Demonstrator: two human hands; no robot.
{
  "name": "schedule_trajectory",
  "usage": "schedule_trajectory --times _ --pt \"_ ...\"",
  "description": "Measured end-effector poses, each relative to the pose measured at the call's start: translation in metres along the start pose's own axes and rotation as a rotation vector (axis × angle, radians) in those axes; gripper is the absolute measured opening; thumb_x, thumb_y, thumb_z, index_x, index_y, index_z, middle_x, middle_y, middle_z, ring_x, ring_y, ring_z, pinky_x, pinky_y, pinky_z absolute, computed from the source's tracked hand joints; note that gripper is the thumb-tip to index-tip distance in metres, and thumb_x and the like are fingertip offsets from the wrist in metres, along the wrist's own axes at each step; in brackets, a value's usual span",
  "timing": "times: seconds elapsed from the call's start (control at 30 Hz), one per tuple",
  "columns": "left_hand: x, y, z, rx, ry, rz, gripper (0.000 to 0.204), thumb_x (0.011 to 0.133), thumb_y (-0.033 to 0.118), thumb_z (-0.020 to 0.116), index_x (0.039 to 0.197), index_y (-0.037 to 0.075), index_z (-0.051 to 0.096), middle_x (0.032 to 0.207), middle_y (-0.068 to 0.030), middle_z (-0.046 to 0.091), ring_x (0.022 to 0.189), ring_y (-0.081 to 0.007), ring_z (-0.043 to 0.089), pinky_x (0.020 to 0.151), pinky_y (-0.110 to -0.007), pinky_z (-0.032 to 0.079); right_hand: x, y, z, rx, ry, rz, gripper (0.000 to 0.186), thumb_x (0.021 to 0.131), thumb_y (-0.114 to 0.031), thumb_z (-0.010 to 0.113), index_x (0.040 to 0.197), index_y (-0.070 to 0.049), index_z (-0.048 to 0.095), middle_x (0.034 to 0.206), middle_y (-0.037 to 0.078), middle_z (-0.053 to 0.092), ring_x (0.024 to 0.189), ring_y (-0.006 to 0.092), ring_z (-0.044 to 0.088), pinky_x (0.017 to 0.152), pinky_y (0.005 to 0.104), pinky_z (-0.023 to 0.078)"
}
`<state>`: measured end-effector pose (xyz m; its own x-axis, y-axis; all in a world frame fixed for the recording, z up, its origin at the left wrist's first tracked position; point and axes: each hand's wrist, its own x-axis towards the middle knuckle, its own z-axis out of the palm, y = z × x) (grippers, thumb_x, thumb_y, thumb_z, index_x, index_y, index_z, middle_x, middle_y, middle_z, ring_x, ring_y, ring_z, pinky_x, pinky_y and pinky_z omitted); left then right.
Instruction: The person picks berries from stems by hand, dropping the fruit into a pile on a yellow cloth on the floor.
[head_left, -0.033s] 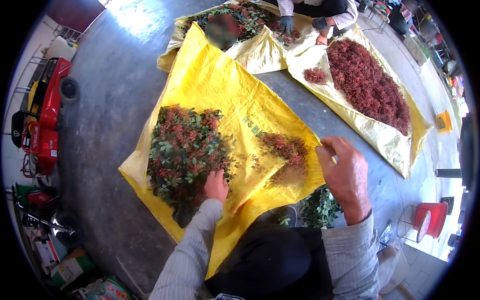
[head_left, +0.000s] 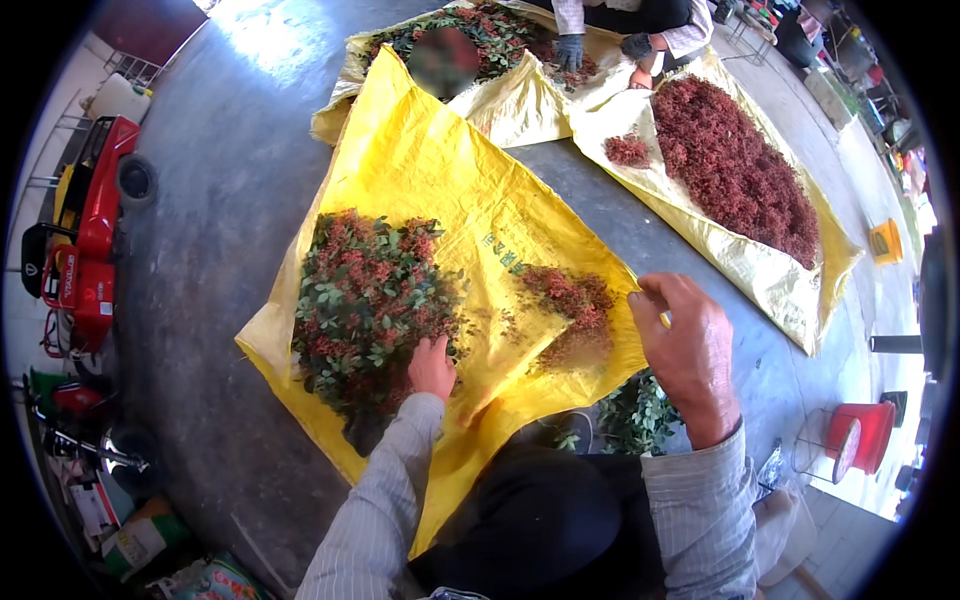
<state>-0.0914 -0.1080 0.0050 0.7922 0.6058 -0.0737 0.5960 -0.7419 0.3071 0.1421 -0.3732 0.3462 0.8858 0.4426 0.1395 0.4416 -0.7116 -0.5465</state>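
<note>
A yellow woven sheet [head_left: 440,170] lies spread on the grey concrete floor in front of me. On its left part sits a heap of green-leaved twigs with red berries [head_left: 365,300]. A small heap of loose red berries [head_left: 570,300] lies to the right of it. My left hand [head_left: 432,365] rests on the near edge of the leafy heap, its fingers buried among the twigs. My right hand [head_left: 690,350] is at the sheet's right edge, thumb and fingers pinched together on the edge.
Across from me another person's gloved hands [head_left: 572,50] work at a second yellow sheet [head_left: 770,280] that carries a big heap of red berries [head_left: 740,170]. A red vehicle [head_left: 85,230] stands at left. Green leaves [head_left: 640,415] lie by my knees, a red stool [head_left: 860,435] at right.
</note>
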Motion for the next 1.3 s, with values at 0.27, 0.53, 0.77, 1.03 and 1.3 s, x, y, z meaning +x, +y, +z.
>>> schedule_trajectory --times 0.27,0.53,0.77,1.03,1.3 --pt "0.011 -0.015 0.012 -0.027 -0.067 0.135 0.009 0.082 0.011 0.077 0.09 0.01 0.075 0.099 -0.013 0.064 0.096 -0.04 0.065 0.079 -0.051 0.055 -0.001 0.007 -0.001 -0.018 -0.043 0.016 0.019 0.094 -0.022 0.074 0.103 -0.005 0.074 0.094 0.017 0.073 0.09 0.0398 0.072 0.079 0.0499 0.056" --pt "-0.026 -0.027 -0.042 -0.465 0.082 -0.221 0.019 0.099 0.015 0.077 0.11 -0.001 0.079 0.101 -0.0129 0.072 0.083 -0.0269 0.069 0.074 -0.045 0.058 -0.006 0.013 -0.01 -0.043 -0.083 -0.003 0.02 0.095 -0.024 0.073 0.1 -0.005 0.071 0.094 0.018 0.073 0.091 0.0421 0.071 0.078 0.0521 0.056" --pt "-0.04 -0.041 -0.098 -0.828 0.199 -0.328 0.022 0.101 0.015 0.073 0.117 0.0 0.075 0.105 -0.0083 0.073 0.091 -0.0175 0.07 0.079 -0.035 0.059 -0.01 0.011 -0.001 -0.047 -0.103 -0.047 0.024 0.095 -0.029 0.07 0.097 -0.005 0.07 0.093 0.02 0.073 0.09 0.0436 0.07 0.077 0.0544 0.055" --pt "-0.028 -0.019 -0.178 -1.428 0.165 -0.421 0.024 0.107 0.016 0.065 0.129 0.005 0.065 0.105 -0.0041 0.069 0.096 -0.0193 0.07 0.083 -0.039 0.063 -0.02 -0.012 0.01 -0.047 -0.153 -0.18 0.021 0.096 -0.027 0.067 0.094 -0.006 0.069 0.091 0.019 0.073 0.089 0.0424 0.071 0.077 0.0551 0.056" --pt "-0.012 0.054 -0.269 -1.757 -0.048 -0.2 0.021 0.108 0.006 0.057 0.128 0.003 0.062 0.114 -0.0106 0.073 0.095 -0.0257 0.075 0.081 -0.034 0.063 -0.044 -0.047 0.005 0.209 -0.169 -0.241 0.022 0.099 -0.026 0.064 0.106 -0.008 0.075 0.099 0.018 0.077 0.092 0.0406 0.074 0.08 0.051 0.058"
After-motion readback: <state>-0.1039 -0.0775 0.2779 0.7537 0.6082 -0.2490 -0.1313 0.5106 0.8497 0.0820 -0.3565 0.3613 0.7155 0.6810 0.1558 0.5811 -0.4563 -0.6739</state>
